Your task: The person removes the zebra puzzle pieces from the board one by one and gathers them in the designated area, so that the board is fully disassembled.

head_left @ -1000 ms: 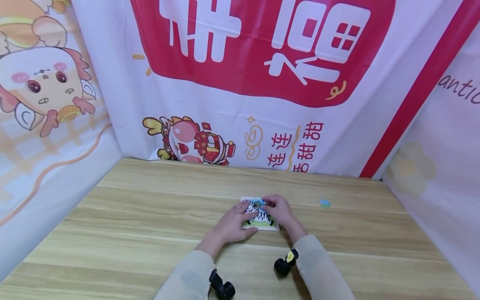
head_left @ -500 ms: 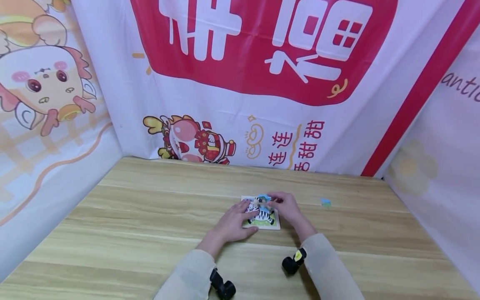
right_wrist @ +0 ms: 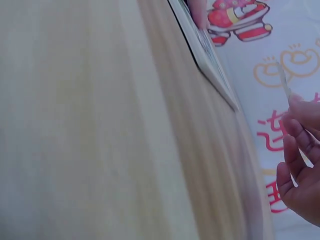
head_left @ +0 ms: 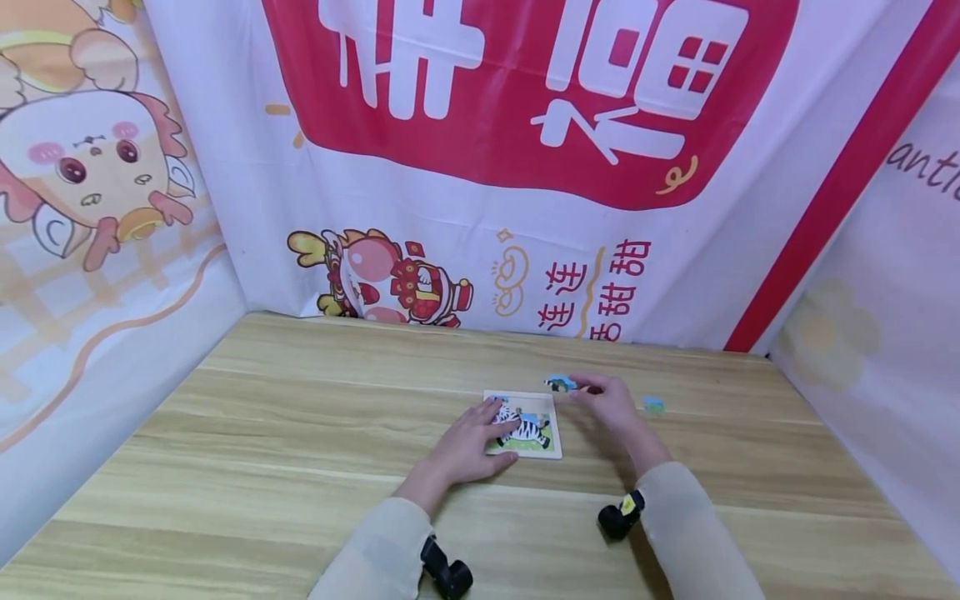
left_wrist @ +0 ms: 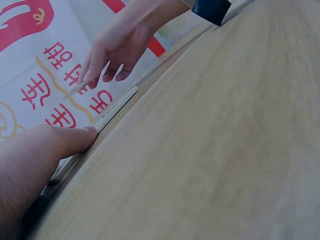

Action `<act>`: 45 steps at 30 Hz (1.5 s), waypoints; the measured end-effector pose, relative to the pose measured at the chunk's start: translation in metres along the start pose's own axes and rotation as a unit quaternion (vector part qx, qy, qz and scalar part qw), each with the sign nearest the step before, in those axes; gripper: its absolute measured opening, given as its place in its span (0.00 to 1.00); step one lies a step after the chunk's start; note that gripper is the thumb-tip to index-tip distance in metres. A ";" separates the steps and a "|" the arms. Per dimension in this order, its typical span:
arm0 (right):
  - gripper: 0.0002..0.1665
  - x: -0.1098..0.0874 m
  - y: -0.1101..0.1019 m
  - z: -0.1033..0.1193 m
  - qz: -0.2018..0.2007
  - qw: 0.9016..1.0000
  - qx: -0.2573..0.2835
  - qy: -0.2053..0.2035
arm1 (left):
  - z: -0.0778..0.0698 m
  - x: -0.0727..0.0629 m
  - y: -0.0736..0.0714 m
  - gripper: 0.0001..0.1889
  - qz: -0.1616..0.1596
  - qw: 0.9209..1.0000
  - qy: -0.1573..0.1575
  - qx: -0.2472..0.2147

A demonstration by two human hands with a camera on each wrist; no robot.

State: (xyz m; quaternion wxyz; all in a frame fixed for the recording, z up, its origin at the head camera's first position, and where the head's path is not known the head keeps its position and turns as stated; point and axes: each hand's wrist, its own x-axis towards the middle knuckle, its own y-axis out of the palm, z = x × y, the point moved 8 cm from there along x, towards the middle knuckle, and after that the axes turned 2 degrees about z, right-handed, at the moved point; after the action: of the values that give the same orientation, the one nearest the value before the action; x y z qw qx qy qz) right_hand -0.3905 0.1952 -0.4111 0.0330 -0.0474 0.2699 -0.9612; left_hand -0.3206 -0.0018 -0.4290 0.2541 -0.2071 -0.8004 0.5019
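Observation:
A small square zebra jigsaw puzzle with a pale frame (head_left: pixel 556 435) lies flat on the table. My left hand (head_left: pixel 468 447) rests on its left part with fingers spread, covering some of the picture; in the left wrist view the thumb (left_wrist: pixel 70 141) touches the frame's near edge. Just beyond the puzzle's upper right corner, my right hand (head_left: pixel 613 406) pinches a blue puzzle piece (head_left: pixel 559 383) between thumb and fingertips. That thin piece (right_wrist: pixel 283 80) is seen edge-on in the right wrist view, held clear of the frame. The puzzle's upper strip looks bare.
Another blue-green puzzle piece (head_left: pixel 653 405) lies on the wooden table (head_left: pixel 300 433), right of my right hand. A printed cloth (head_left: pixel 480 208) hangs along the table's back edge, with more cloth at both sides. Each wrist wears a small black camera (head_left: pixel 619 518).
My right hand has lifted the blue piece from the puzzle's upper area and carried it up and to the right, past the frame's corner. My left hand has stayed in place.

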 end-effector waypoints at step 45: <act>0.23 -0.009 -0.079 -0.076 -0.007 0.995 -0.068 0.070 | 0.001 -0.001 0.001 0.30 0.006 1.000 -0.012 0.014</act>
State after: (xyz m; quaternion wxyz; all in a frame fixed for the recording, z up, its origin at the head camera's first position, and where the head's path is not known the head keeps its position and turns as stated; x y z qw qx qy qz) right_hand -0.3925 0.3027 -0.4356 0.0042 0.0165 0.3358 -0.9418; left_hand -0.3207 -0.0026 -0.4300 0.2441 -0.2020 -0.7949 0.5174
